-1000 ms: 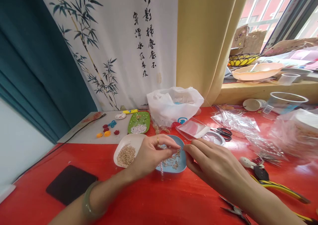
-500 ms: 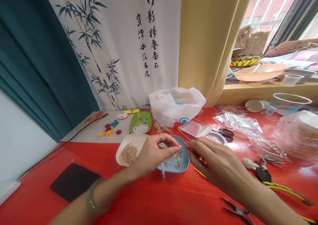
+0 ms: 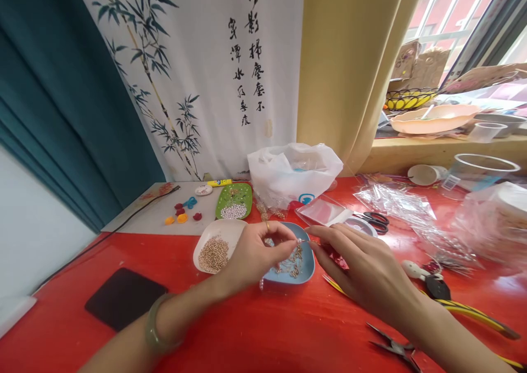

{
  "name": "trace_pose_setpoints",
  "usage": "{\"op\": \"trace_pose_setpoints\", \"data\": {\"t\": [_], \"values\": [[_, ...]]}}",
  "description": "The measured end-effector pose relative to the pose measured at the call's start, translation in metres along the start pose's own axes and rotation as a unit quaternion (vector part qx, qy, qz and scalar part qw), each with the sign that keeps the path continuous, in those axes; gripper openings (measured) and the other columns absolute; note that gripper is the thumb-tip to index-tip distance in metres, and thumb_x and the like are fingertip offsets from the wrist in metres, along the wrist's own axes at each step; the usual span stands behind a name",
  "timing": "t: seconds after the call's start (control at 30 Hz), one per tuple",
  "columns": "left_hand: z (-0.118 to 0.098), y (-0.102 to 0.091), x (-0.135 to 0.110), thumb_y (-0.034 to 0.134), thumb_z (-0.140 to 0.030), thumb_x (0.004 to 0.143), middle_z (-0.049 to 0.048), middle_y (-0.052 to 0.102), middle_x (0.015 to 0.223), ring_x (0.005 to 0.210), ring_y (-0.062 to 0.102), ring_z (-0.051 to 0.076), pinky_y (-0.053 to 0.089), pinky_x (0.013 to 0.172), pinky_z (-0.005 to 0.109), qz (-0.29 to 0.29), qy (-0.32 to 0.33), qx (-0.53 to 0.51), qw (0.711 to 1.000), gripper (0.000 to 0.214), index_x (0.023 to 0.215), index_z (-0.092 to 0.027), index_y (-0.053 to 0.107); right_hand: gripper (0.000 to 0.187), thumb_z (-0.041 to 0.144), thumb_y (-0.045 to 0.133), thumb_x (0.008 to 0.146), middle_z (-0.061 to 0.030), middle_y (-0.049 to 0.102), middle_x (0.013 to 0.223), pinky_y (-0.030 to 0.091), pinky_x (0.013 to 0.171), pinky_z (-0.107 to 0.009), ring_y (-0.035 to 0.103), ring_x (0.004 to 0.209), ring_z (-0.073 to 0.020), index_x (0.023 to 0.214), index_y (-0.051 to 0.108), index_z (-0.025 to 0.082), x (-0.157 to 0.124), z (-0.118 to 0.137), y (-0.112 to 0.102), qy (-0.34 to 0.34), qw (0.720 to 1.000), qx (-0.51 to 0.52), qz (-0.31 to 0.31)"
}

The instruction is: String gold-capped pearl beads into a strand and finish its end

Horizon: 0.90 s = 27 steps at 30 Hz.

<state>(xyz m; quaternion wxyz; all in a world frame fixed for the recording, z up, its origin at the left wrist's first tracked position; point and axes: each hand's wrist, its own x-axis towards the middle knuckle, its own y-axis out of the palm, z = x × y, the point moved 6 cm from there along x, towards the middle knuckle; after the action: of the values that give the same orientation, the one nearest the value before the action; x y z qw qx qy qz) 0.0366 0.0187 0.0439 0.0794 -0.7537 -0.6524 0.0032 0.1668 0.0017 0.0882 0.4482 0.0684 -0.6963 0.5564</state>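
Observation:
My left hand (image 3: 251, 252), with a ring and a green bangle, pinches a small pearl bead strand (image 3: 261, 284) between thumb and index finger. Part of the strand hangs below the palm; the rest is hidden behind the hand. A white bead (image 3: 299, 241) shows at the fingertips. From it a thin wire or thread runs to my right hand (image 3: 358, 257), whose thumb and index finger close on its end. Just beneath both hands lies a blue dish (image 3: 307, 271) with gold chain pieces. To its left, a white dish (image 3: 201, 238) holds small gold beads (image 3: 214, 254).
A green tray (image 3: 247, 197) with pearls stands behind the dishes, beside a white plastic bag (image 3: 288, 170). Pliers (image 3: 393, 345), yellow-handled pliers (image 3: 473, 315) and black scissors (image 3: 376, 221) lie to the right. A black flat pad (image 3: 125, 298) is at left.
The hanging end of the bead strand has swung left and now shows less below my left hand. My right fingertips have shifted slightly at the wire. The view has moved a little.

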Motion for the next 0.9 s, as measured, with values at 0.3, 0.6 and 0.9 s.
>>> {"op": "trace_pose_setpoints", "data": {"t": [0.3, 0.6, 0.9], "values": [[0.011, 0.008, 0.004, 0.058, -0.022, 0.063, -0.0033, 0.051, 0.052, 0.036, 0.035, 0.003, 0.026, 0.034, 0.017, 0.051, -0.111, -0.177, 0.977, 0.009, 0.059, -0.014, 0.056, 0.012, 0.012, 0.045, 0.082, -0.0015, 0.058, 0.062, 0.037, 0.048, -0.023, 0.048, 0.052, -0.0116, 0.089, 0.055, 0.015, -0.002, 0.005, -0.003, -0.07, 0.996, -0.046, -0.022], [0.016, 0.014, -0.002, 0.059, -0.02, 0.06, -0.003, 0.047, 0.053, 0.043, 0.034, 0.004, 0.021, 0.038, 0.017, 0.091, -0.194, -0.255, 0.943, 0.008, 0.06, -0.014, 0.054, 0.015, 0.008, 0.043, 0.083, -0.004, 0.06, 0.071, 0.04, 0.053, -0.024, 0.051, 0.062, -0.012, 0.092, 0.054, 0.014, -0.006, 0.004, -0.005, -0.088, 0.996, -0.024, -0.006], [0.017, 0.018, -0.007, 0.058, -0.018, 0.061, -0.002, 0.046, 0.056, 0.05, 0.037, 0.005, 0.02, 0.039, 0.017, 0.13, -0.232, -0.285, 0.921, 0.007, 0.06, -0.013, 0.053, 0.021, 0.004, 0.04, 0.083, -0.0086, 0.061, 0.07, 0.039, 0.05, -0.029, 0.05, 0.06, -0.0162, 0.101, 0.052, 0.007, -0.01, 0.016, -0.007, -0.199, 0.973, -0.112, -0.016]]}}
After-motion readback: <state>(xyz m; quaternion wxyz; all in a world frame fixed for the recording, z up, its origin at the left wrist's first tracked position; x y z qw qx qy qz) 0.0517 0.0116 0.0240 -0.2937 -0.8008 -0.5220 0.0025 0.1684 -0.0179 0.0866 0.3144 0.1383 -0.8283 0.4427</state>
